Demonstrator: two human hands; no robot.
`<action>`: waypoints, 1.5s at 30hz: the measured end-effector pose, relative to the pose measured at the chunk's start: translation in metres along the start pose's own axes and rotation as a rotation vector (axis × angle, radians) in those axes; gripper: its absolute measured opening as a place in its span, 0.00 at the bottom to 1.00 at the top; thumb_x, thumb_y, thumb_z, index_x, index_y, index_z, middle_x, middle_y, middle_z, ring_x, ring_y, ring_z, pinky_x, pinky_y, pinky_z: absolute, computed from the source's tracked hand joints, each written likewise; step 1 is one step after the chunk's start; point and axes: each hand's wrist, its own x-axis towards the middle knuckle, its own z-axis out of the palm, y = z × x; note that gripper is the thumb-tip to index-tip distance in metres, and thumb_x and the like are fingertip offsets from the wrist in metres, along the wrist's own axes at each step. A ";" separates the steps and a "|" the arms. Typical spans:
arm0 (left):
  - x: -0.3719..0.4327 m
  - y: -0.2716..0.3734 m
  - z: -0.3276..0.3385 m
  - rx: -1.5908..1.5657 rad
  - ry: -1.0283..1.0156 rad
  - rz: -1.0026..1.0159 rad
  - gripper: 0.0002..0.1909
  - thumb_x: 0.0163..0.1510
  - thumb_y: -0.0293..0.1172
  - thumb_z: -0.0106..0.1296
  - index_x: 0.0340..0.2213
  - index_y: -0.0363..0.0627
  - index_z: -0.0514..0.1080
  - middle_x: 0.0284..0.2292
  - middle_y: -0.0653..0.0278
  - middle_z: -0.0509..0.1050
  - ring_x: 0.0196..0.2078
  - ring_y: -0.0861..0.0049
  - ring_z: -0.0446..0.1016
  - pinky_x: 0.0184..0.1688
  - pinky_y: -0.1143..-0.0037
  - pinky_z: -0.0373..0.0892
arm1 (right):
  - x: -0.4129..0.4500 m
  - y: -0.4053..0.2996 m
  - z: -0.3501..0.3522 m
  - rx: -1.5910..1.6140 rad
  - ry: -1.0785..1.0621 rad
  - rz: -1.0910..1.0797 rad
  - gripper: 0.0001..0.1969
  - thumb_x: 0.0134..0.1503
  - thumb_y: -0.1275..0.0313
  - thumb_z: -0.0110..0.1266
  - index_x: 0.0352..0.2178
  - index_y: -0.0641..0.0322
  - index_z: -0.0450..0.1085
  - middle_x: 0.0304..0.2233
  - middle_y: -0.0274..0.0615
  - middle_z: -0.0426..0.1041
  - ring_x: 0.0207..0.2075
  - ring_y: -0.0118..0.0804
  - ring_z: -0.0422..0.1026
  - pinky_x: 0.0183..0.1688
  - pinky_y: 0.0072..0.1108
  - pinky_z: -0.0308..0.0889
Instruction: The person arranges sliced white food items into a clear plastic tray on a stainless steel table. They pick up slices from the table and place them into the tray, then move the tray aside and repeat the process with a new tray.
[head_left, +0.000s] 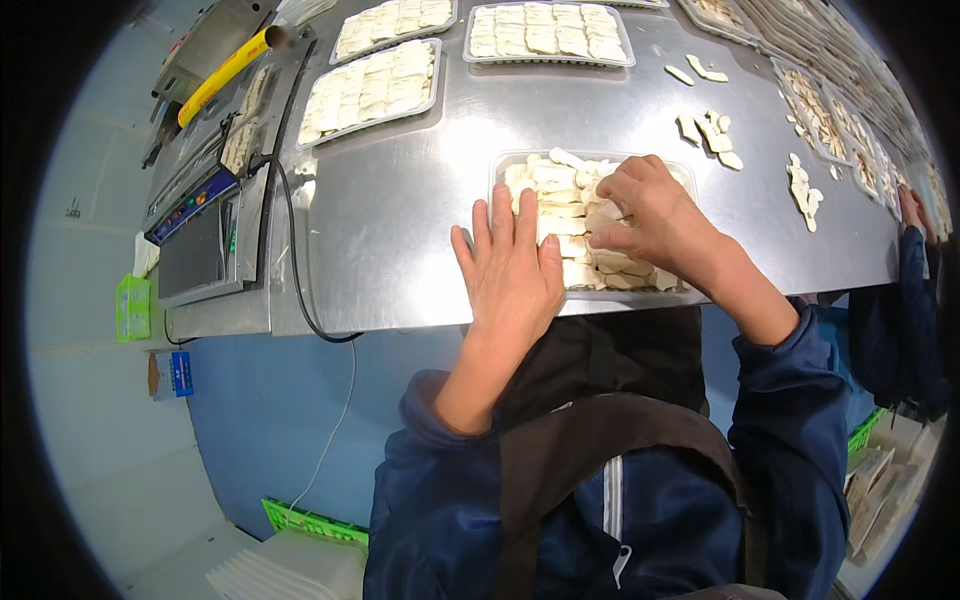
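Observation:
A clear plastic tray (634, 298) of pale food slices, possibly sliced mushroom, lies before me near the table's front edge. Stacked slices (562, 225) form rows across it. My left hand (511, 277) lies palm down over the tray's left side, fingers spread and holding nothing. Over the tray's right half, my right hand (664, 217) is bent, with thumb and fingertips around a pale slice (602, 215). The hand partly hides the slices under it. Loose slices (716, 139) lie on the steel to the right of the tray.
Filled trays (551, 34) stand across the back of the steel table (375, 225). At left are an electrical machine (199, 202), its black cable (292, 247) and a yellow roll (225, 79). More trays (814, 109) line the right side, near another person's hand (911, 208).

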 end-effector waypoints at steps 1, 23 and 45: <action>0.000 0.000 0.000 0.003 0.000 0.001 0.28 0.58 0.41 0.39 0.57 0.39 0.58 0.59 0.45 0.53 0.60 0.45 0.52 0.60 0.47 0.43 | 0.001 0.001 0.003 0.005 -0.001 0.015 0.21 0.41 0.67 0.64 0.36 0.71 0.71 0.35 0.52 0.70 0.40 0.51 0.65 0.45 0.31 0.64; -0.001 0.001 -0.003 -0.032 -0.032 -0.031 0.30 0.59 0.45 0.39 0.58 0.41 0.56 0.60 0.43 0.51 0.62 0.43 0.47 0.61 0.49 0.40 | 0.005 0.012 -0.018 0.376 0.061 0.282 0.12 0.43 0.71 0.62 0.28 0.67 0.70 0.27 0.44 0.73 0.31 0.37 0.71 0.38 0.25 0.66; 0.007 0.007 0.000 0.014 -0.035 0.017 0.31 0.58 0.47 0.41 0.57 0.41 0.57 0.59 0.42 0.52 0.63 0.44 0.46 0.62 0.49 0.39 | 0.022 0.010 0.004 -0.006 0.008 0.134 0.20 0.39 0.67 0.66 0.33 0.68 0.71 0.35 0.53 0.70 0.41 0.51 0.65 0.45 0.32 0.65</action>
